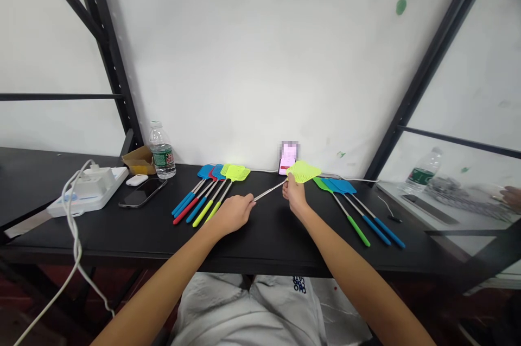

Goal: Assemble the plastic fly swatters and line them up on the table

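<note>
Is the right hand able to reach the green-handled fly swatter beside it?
Probably yes. The green-handled fly swatter lies just right of the right hand, with nothing between them. But that hand holds the neon-yellow plastic fly swatter, so it would likely need freeing first.

Bright, even light — edges bowed.
</note>
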Tool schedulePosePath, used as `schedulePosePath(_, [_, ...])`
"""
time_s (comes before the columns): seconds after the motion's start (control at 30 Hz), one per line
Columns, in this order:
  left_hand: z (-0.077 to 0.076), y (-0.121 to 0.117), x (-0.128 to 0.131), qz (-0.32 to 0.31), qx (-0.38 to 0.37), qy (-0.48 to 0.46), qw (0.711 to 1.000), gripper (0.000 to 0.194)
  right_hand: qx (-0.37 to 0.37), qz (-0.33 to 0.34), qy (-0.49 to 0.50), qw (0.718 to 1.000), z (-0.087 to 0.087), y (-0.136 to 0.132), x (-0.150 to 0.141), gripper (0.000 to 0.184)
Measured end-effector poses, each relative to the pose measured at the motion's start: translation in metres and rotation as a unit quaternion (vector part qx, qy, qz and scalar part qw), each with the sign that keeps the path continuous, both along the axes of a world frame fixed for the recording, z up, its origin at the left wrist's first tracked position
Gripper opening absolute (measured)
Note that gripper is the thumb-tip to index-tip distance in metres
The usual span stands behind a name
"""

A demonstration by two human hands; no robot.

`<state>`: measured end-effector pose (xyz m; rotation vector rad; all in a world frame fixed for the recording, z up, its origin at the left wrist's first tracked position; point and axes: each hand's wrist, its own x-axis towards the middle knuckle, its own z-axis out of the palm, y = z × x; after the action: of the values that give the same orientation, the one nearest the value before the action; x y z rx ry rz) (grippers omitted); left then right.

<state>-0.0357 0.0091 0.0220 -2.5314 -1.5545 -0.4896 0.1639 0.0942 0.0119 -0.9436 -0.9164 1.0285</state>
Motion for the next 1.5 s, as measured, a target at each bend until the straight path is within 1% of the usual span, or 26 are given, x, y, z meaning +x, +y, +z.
schedulePosePath(0.17, [-0.001,0.000,0.000,0.001,-0.001,-0.009,1.000,0.031,0.005,0.024,0.001,1.000,-0.004,-0.014,-0.019,0.038])
schedulePosePath(0.33, [-0.003,0.001,0.000,0.005,0.004,0.001,1.000,0.031,-0.010,0.061,-0.010,0.998,-0.012,-0.020,-0.029,0.044])
schedulePosePath(0.43, [-0.003,0.000,0.000,0.002,0.008,-0.005,1.000,0.031,-0.018,0.076,-0.020,0.997,-0.014,-0.022,-0.032,0.047])
schedulePosePath(0.57, [0.000,0.000,0.001,-0.005,0.002,-0.046,0.999,0.033,-0.028,0.113,-0.025,0.993,-0.010,-0.024,-0.032,0.046])
schedulePosePath(0.67, [0.002,0.001,0.001,-0.030,-0.038,-0.098,0.994,0.034,-0.039,0.139,-0.026,0.989,-0.006,-0.026,-0.030,0.044])
schedulePosePath(0.73, [0.001,0.002,0.001,-0.051,-0.061,-0.125,0.989,0.033,-0.039,0.139,-0.025,0.989,-0.004,-0.026,-0.029,0.043])
schedulePosePath(0.8, [0.000,0.002,0.001,-0.059,-0.067,-0.132,0.987,0.030,-0.035,0.133,-0.025,0.990,-0.004,-0.024,-0.027,0.042])
schedulePosePath(0.9, [-0.002,0.003,0.000,-0.050,-0.059,-0.116,0.990,0.026,-0.024,0.104,-0.018,0.994,-0.004,-0.018,-0.022,0.042])
schedulePosePath(1.07, [-0.002,0.003,-0.001,-0.031,-0.041,-0.087,0.995,0.030,-0.018,0.042,0.005,0.999,-0.001,-0.007,-0.009,0.038])
schedulePosePath(1.2, [-0.003,0.004,0.000,-0.035,-0.035,-0.077,0.996,0.032,-0.023,0.037,0.007,0.999,0.000,-0.005,-0.005,0.038])
schedulePosePath(1.33, [-0.004,0.004,-0.001,-0.019,-0.029,-0.066,0.997,0.030,-0.022,0.018,0.007,1.000,0.000,-0.001,-0.003,0.039])
schedulePosePath(1.5, [-0.004,0.004,-0.002,-0.013,-0.041,-0.084,0.996,0.024,-0.025,-0.048,0.031,0.998,0.006,0.011,0.017,0.039])
